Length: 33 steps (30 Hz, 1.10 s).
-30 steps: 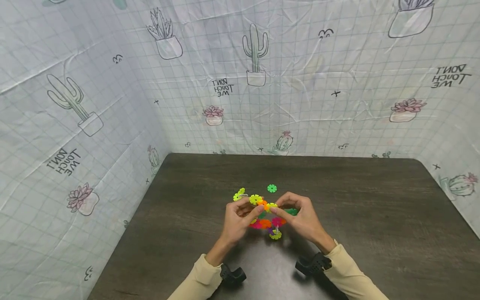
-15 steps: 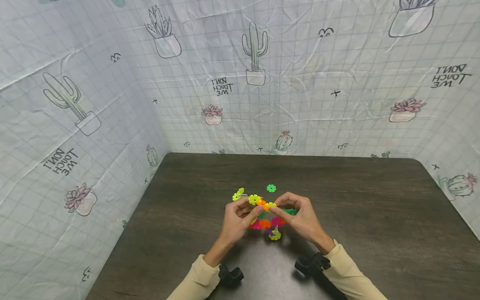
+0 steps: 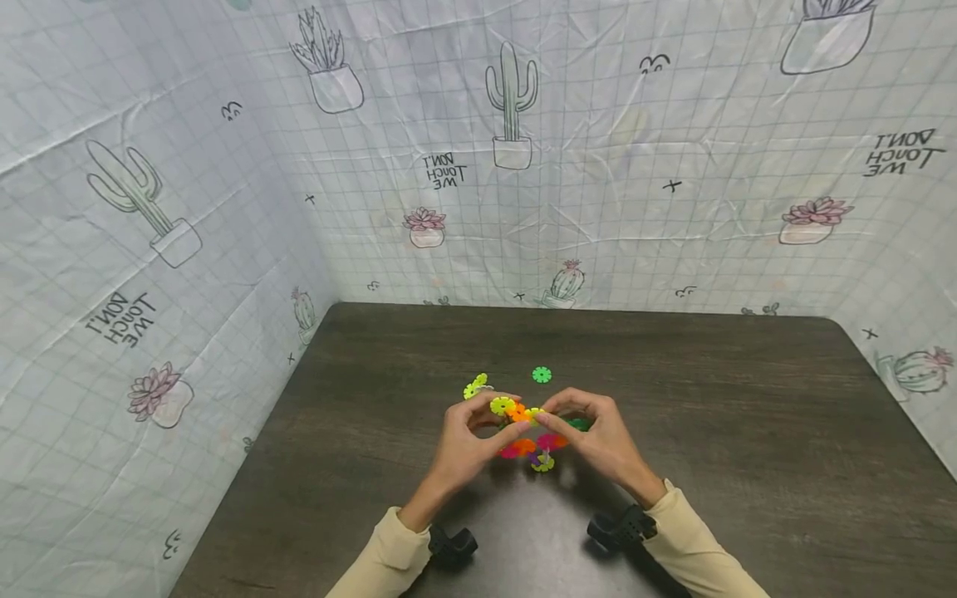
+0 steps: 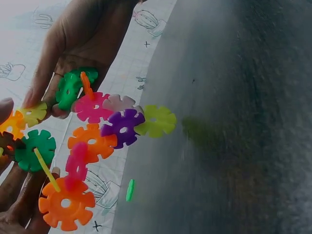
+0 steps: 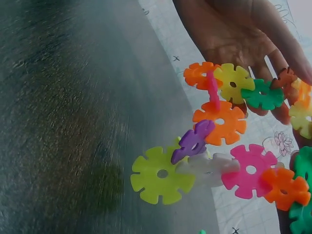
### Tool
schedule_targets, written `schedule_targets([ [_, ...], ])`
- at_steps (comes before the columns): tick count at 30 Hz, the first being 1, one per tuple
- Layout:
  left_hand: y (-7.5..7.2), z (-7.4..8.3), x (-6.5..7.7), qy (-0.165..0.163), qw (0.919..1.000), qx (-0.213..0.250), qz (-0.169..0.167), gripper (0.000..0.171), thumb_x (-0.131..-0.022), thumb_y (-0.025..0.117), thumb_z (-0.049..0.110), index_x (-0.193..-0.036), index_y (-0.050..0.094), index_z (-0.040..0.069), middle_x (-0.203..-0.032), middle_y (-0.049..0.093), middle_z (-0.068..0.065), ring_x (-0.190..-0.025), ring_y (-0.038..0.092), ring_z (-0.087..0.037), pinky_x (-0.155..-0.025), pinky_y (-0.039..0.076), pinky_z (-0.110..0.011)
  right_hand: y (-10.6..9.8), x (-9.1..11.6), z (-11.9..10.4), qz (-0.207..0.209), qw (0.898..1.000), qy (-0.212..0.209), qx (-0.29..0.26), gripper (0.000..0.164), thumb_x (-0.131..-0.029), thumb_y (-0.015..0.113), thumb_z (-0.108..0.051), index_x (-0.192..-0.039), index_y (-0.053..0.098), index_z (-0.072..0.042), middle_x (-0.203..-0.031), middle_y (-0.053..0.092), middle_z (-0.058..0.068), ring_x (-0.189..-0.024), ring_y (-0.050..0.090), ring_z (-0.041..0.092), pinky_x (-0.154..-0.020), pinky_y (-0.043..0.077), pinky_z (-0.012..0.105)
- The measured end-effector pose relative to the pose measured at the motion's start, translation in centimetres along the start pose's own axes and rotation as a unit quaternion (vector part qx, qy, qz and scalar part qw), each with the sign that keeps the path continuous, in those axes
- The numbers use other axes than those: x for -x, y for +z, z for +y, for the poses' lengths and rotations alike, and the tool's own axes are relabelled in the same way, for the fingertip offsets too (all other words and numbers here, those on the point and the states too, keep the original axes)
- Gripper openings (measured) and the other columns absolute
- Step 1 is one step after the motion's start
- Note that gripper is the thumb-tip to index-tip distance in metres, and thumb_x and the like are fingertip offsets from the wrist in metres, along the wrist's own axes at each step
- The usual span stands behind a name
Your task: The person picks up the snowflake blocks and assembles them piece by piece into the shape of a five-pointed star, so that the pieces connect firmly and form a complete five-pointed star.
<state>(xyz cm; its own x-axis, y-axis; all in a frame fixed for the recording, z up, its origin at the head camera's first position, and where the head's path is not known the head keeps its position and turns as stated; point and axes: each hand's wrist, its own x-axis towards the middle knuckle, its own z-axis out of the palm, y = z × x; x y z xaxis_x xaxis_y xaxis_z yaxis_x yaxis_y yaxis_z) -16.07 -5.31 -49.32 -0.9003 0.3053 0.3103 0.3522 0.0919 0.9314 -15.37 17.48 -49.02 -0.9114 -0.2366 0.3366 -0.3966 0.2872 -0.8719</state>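
Note:
Both hands hold up an assembly of interlocking flower-shaped plastic discs over the table. My left hand [image 3: 465, 444] grips its left side, near a yellow disc [image 3: 503, 406] and an orange disc [image 3: 517, 413]. With thumb and fingers, my right hand [image 3: 604, 433] pinches a smaller-looking yellow disc [image 3: 533, 415] beside that orange one. The lower part hangs between the hands: a purple disc [image 4: 123, 128], a pink disc [image 5: 250, 169], an orange disc [image 4: 67, 204] and a yellow-green disc [image 5: 162, 174] at the bottom. Green discs [image 4: 35, 150] sit near the fingers, which partly hide the joints.
A loose green disc [image 3: 542, 375] lies on the dark wooden table [image 3: 710, 399] beyond the hands. Yellow discs [image 3: 475, 385] show behind the left hand. Patterned cloth [image 3: 613, 183] walls the table's back and sides. Each wrist wears a black camera mount [image 3: 624, 528].
The left hand has tilted slightly, its thumb now lying flatter towards the right hand. The discs have shifted a little left, and the upper yellow disc sits slightly lower. The right hand has barely moved.

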Motion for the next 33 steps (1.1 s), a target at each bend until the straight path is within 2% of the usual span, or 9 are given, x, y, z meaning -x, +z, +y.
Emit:
schedule_targets([
  [3, -0.4, 0.1, 0.2, -0.002, 1.0000, -0.008, 0.001, 0.026, -0.093, 0.081, 0.022, -0.118, 0.074, 0.019, -0.115, 0.076, -0.002, -0.089, 0.075, -0.013, -0.092, 0.062, -0.032, 0.1, -0.1, 0.0, -0.008, 1.000, -0.007, 0.000, 0.008, -0.098, 0.074, -0.015, -0.101, 0.077, -0.022, -0.099, 0.079, -0.002, -0.088, 0.075, 0.021, -0.085, 0.061, 0.031],
  [7, -1.0, -0.1, 0.5, -0.010, 0.9999, 0.006, 0.003, 0.028, -0.093, 0.080, 0.020, -0.119, 0.074, 0.012, -0.111, 0.077, -0.008, -0.089, 0.075, -0.013, -0.091, 0.061, -0.031, 0.1, -0.4, 0.2, -0.022, 1.000, -0.014, -0.010, 0.010, -0.100, 0.072, -0.015, -0.104, 0.078, -0.021, -0.102, 0.079, -0.002, -0.092, 0.075, 0.019, -0.089, 0.061, 0.032],
  [13, -2.2, -0.7, 1.0, -0.027, 0.9991, 0.031, 0.009, 0.032, -0.093, 0.079, 0.014, -0.121, 0.069, 0.001, -0.107, 0.077, -0.017, -0.088, 0.074, -0.009, -0.089, 0.061, -0.028, 0.1, -1.8, 0.9, -0.027, 0.998, -0.015, -0.059, 0.015, -0.105, 0.063, -0.013, -0.106, 0.077, -0.013, -0.108, 0.080, 0.012, -0.100, 0.077, 0.019, -0.089, 0.063, 0.032],
  [17, -2.7, -1.1, 1.3, -0.044, 0.9979, 0.048, 0.007, 0.031, -0.094, 0.078, 0.012, -0.119, 0.066, -0.002, -0.102, 0.076, -0.021, -0.084, 0.074, -0.009, -0.087, 0.062, -0.028, 0.0, -3.1, 2.4, -0.025, 0.998, 0.006, -0.054, 0.018, -0.107, 0.060, -0.017, -0.105, 0.076, -0.009, -0.108, 0.079, 0.018, -0.098, 0.078, 0.028, -0.085, 0.065, 0.038],
  [22, -2.9, -1.5, 1.5, -0.045, 0.9959, 0.078, -0.001, 0.028, -0.095, 0.075, 0.010, -0.118, 0.064, -0.001, -0.100, 0.076, -0.026, -0.084, 0.076, -0.014, -0.083, 0.063, -0.030, 0.0, -5.1, 4.1, -0.063, 0.997, 0.045, -0.013, 0.026, -0.108, 0.060, -0.024, -0.111, 0.075, -0.003, -0.111, 0.078, 0.020, -0.099, 0.076, 0.037, -0.079, 0.065, 0.038],
  [27, -2.7, -1.8, 1.9, -0.033, 0.9945, 0.096, -0.026, 0.034, -0.098, 0.072, 0.009, -0.125, 0.060, -0.008, -0.102, 0.075, -0.030, -0.086, 0.079, -0.024, -0.081, 0.063, -0.030, 0.4, -6.8, 4.7, -0.125, 0.988, 0.075, 0.058, 0.029, -0.106, 0.062, -0.027, -0.119, 0.072, -0.003, -0.114, 0.074, 0.017, -0.094, 0.076, 0.028, -0.075, 0.065, 0.032],
  [33, -2.1, -2.3, 2.3, 0.007, 0.9918, 0.116, -0.054, 0.022, -0.100, 0.069, 0.008, -0.118, 0.067, -0.005, -0.104, 0.069, -0.033, -0.086, 0.078, -0.026, -0.083, 0.064, -0.031, 1.5, -8.7, 4.7, -0.172, 0.976, 0.080, 0.106, 0.032, -0.105, 0.064, -0.024, -0.128, 0.069, -0.002, -0.122, 0.072, 0.018, -0.080, 0.073, 0.020, -0.067, 0.062, 0.029],
])
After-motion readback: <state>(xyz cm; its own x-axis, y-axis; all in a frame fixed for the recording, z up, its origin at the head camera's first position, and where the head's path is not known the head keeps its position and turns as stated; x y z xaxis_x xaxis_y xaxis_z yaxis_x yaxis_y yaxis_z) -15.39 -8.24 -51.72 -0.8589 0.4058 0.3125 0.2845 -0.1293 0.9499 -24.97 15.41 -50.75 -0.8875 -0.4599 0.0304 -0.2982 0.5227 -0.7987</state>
